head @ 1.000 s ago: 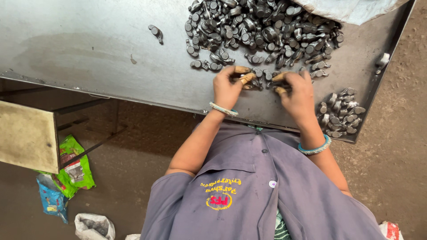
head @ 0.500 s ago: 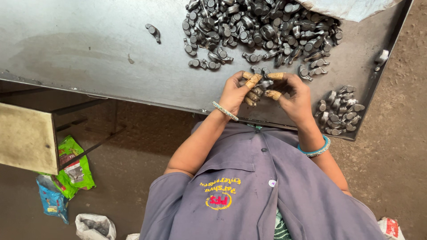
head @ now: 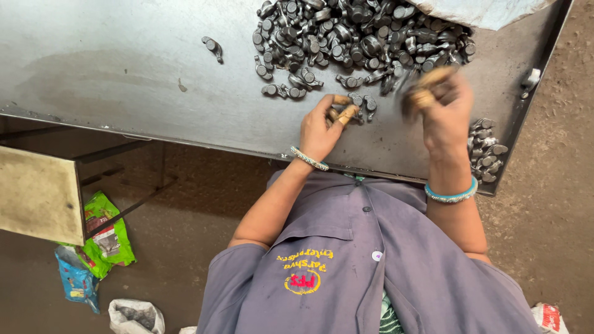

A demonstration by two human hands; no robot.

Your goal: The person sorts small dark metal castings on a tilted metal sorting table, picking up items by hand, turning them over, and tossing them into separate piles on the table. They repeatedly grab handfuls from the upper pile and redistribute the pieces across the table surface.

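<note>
The grey metal tabletop [head: 124, 74] fills the upper half of the view. On its far right part lies a broad heap of small dark metal parts [head: 365, 37], each a short arm with a rounded eye at the end. They lie in the heap pointing every way. A smaller cluster of the same parts [head: 486, 151] sits apart at the tabletop's near right corner, and one stray part [head: 212, 46] lies alone to the left, its long axis running diagonally from far left to near right.

The work in hand looks like sorting: parts are taken off the near edge of the heap, checked, and the cluster at the corner seems to be where they go.

The left hand [head: 322, 127] rests low on the tabletop at the heap's near edge. Its capped fingertips [head: 346, 111] are pinched together, touching a part [head: 366, 104] lying there with its long axis roughly across the view.

The right hand [head: 442, 114] is lifted above the tabletop and blurred. Its grip appears curled round something dark [head: 411, 99], probably one of the parts, though the blur hides which way it points.

A sensible next move calls for a firm pinch on a single part, lifted clear of its neighbours.
</note>
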